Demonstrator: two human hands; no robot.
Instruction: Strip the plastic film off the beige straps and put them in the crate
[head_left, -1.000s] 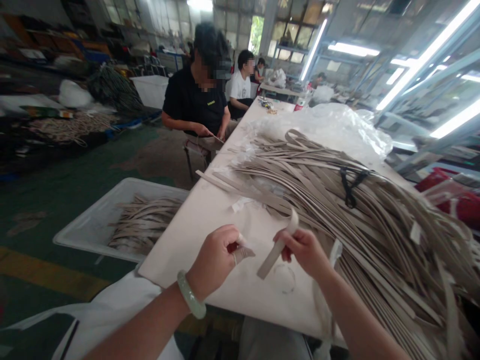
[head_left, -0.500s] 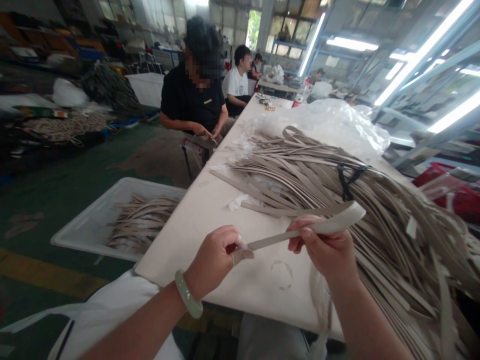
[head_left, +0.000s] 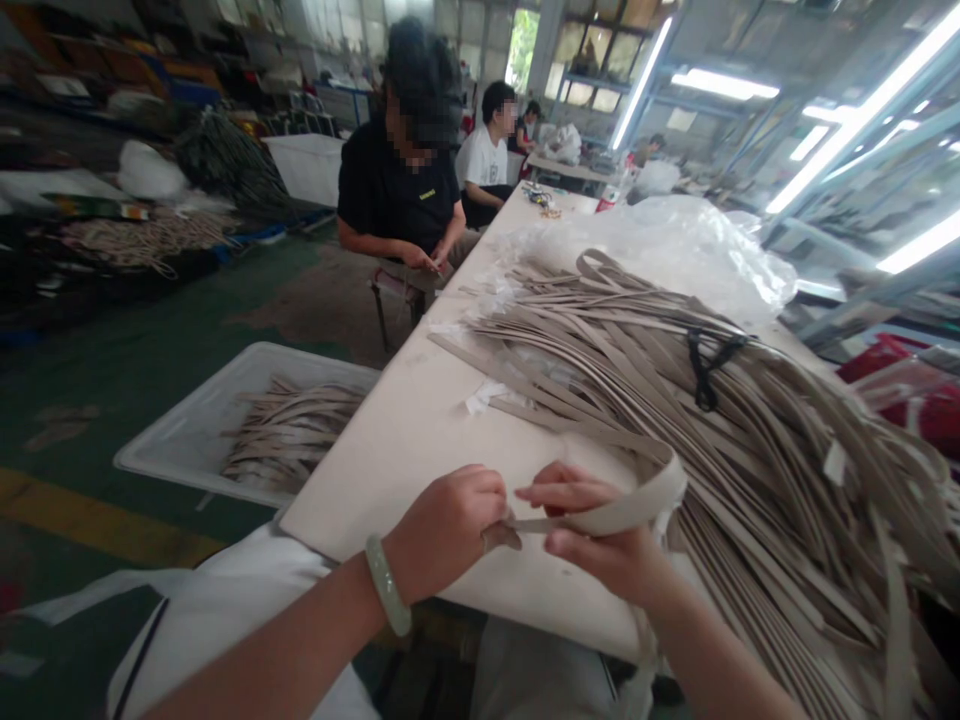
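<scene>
A flat grey-beige strap (head_left: 626,511) is stretched between my hands above the near end of the table. My left hand (head_left: 457,520), with a pale green bangle (head_left: 388,587) on its wrist, is closed and pinches the strap's end between thumb and fingers. The exact tip is hidden by the fingers. Around the strap, close to the left hand, my right hand (head_left: 600,530) has its fingers stretched out and its thumb apart. The strap runs loosely between them, then loops up and back over that hand toward a large pile of similar straps (head_left: 600,370).
The straps, partly tied with a black cord (head_left: 705,368), cover the right of the pale table (head_left: 420,440). Clear plastic sheeting (head_left: 697,245) lies behind them. A white bin (head_left: 172,425) with more straps stands left. A co-worker (head_left: 405,190) sits at the table's left edge.
My right hand has moved left along the strap toward my left hand, and its pinch has loosened. The strap's loop has dropped lower. The view has shifted slightly.
</scene>
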